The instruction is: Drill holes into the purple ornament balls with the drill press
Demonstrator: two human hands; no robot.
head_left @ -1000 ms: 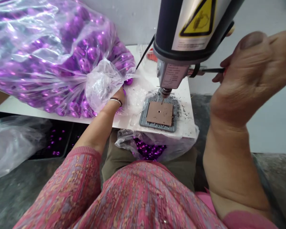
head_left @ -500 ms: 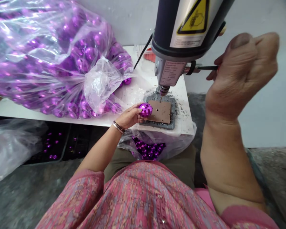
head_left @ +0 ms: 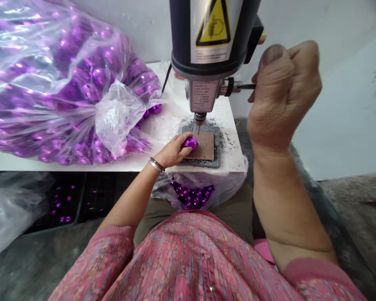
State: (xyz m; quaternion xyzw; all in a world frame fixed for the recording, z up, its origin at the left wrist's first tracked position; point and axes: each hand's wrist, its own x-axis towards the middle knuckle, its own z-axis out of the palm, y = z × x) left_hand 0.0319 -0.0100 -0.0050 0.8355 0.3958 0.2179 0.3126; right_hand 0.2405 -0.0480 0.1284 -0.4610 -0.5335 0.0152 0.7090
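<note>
The left hand (head_left: 174, 151) pinches a ball (head_left: 190, 143) at the board (head_left: 207, 147); the right hand (head_left: 278, 92) is curled round the lever (head_left: 246, 87). The bit (head_left: 198, 129) seems not yet in this ball. Chips (head_left: 228, 141) litter the tabletop (head_left: 222, 109); more balls (head_left: 192, 197), whether drilled unclear, lie in the big bag (head_left: 119, 110) and lower bag (head_left: 228, 186).

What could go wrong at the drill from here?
The bare left hand holds the shiny purple faceted ball near the thin metal drill bit, so that hand might get nicked if the right hand works the black lever early. The round ball might also twist or slip, with only one hand on it.
</note>
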